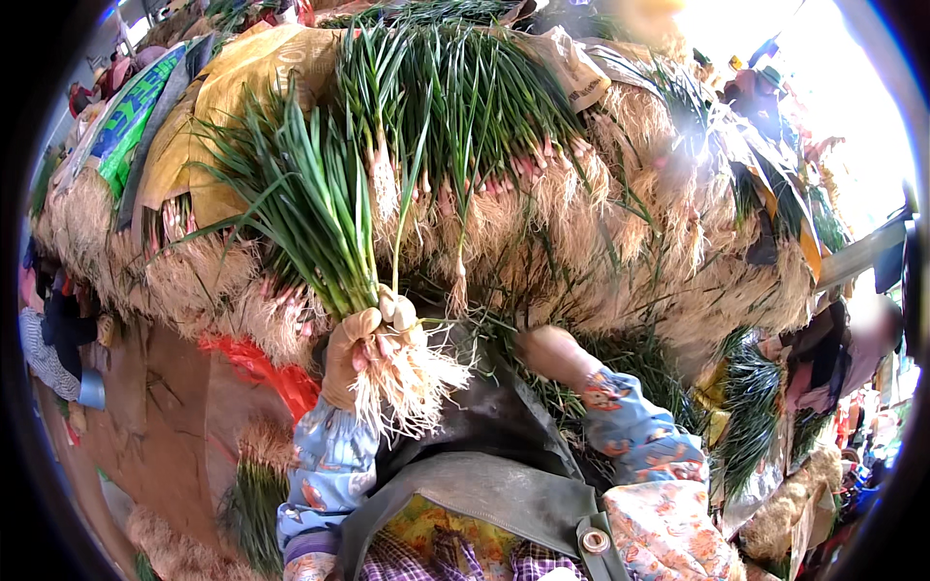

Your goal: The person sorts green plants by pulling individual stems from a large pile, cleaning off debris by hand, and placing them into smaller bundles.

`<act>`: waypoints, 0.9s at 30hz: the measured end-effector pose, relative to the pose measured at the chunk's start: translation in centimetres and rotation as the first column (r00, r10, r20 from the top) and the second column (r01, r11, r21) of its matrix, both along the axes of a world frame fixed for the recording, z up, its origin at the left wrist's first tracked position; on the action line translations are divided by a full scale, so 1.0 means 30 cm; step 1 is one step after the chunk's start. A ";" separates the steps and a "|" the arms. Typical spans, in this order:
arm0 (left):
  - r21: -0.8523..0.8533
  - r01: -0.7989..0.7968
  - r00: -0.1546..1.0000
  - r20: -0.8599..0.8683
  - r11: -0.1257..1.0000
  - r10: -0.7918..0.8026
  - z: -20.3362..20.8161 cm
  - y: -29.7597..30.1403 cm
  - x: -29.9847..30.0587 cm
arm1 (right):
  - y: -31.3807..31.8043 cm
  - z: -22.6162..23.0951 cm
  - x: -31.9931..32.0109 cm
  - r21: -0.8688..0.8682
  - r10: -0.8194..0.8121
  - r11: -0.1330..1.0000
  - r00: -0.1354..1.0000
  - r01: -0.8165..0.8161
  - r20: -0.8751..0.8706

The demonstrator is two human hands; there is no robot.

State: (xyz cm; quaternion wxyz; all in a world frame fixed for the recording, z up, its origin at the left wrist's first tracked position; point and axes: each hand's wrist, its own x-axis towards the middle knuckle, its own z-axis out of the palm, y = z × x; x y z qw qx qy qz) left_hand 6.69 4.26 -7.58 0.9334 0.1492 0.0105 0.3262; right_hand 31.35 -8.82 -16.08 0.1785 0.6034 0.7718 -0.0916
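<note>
Head view: brown floor (179,397) lies left of a heaped plant pile (523,213); glare (857,107) whitens the upper right. Before the pile, the left hand (344,358) clasps a bunch (334,257), long axis slanting, leaves up-left, roots down. The right hand (557,354) is blurred; I cannot tell its fingers' state.

Glossy leaves (325,218), rough matt roots (405,385), cloth sleeve (334,450)

- Bright overall; strong light from upper right, that corner blown out white.
- Hazy glare washes over pale roots (686,169) at right.
- Right hand (554,352) blurred; left hand (343,360) reasonably sharp.
- Shadow under the plant heap (542,208).
- Fisheye bend toward rim, black corners, bluish fringe.
- Soft, out-of-focus blobs top and far right.
</note>
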 end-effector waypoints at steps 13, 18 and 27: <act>0.097 0.092 0.899 -0.437 0.991 -0.041 -0.036 -0.012 0.023 | 0.383 0.295 -0.155 0.279 -0.355 0.561 0.530 0.780 -0.770; 0.061 0.095 0.799 -0.601 0.994 -0.039 -0.084 -0.038 0.021 | 0.338 0.273 -0.283 -0.104 -0.326 0.616 0.132 0.781 -0.936; -0.085 0.099 0.948 -0.293 0.991 -0.119 -0.082 -0.053 0.006 | 0.350 0.323 -0.253 -0.509 -0.387 0.860 -0.612 0.030 -0.690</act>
